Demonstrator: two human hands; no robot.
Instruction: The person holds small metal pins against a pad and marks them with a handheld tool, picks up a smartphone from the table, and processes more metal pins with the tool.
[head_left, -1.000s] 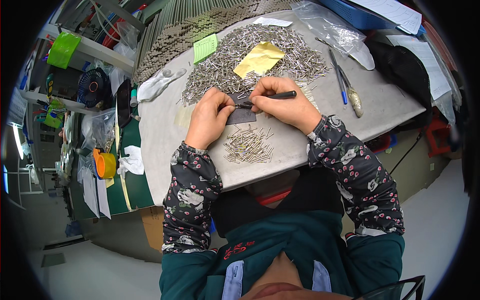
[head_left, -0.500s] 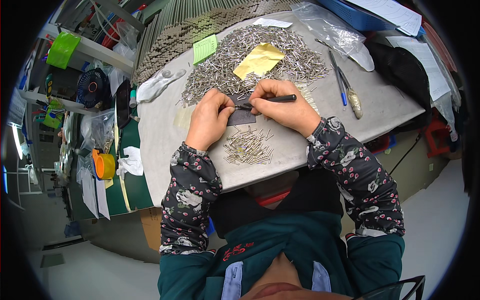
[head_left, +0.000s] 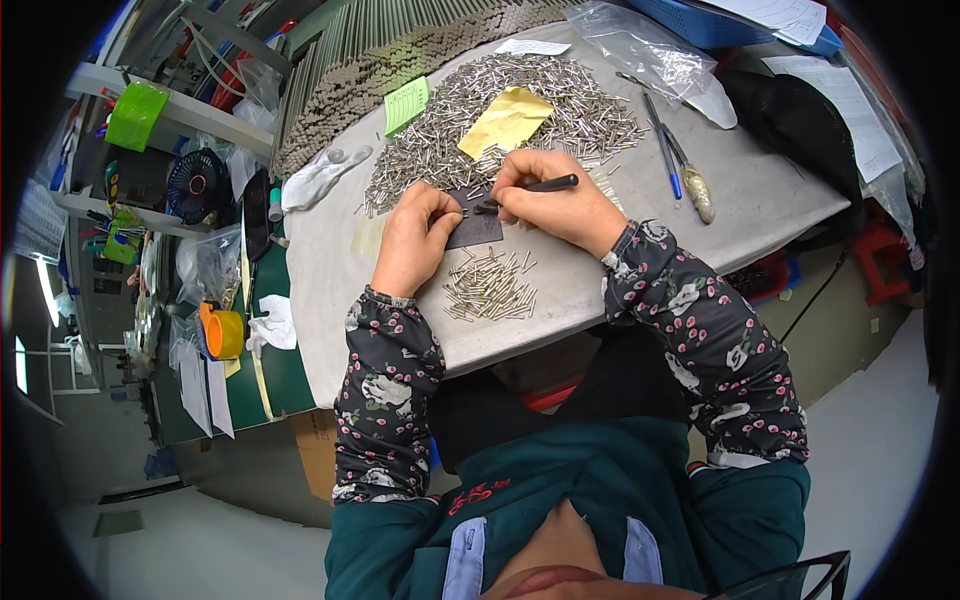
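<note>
My left hand (head_left: pixel 412 238) is closed in a pinch, with the end of a small metal pin (head_left: pixel 465 212) showing at its fingertips. Facing it, my right hand (head_left: pixel 556 202) grips a black pen-shaped tool (head_left: pixel 553 184) whose back end points right. The tool's dark front end lies close to the pin; whether they touch is too small to tell. Both hands are over a dark flat plate (head_left: pixel 476 233) on the cloth-covered table. Nearer to me lies a small heap of pins (head_left: pixel 490 287), and a much larger pile of pins (head_left: pixel 590 105) spreads beyond my hands.
Yellow paper (head_left: pixel 508 122) and a green slip (head_left: pixel 406 106) lie at the large pile. A white glove (head_left: pixel 322 178) is left of it; a blue pen (head_left: pixel 670 165) and a metal tool with a wrapped handle (head_left: pixel 697 190) lie right. Stacked rods (head_left: pixel 350 90) line the back.
The tool's front end has drawn slightly back from my left fingertips, so the pin's end shows more plainly. The whole view has shifted a little.
</note>
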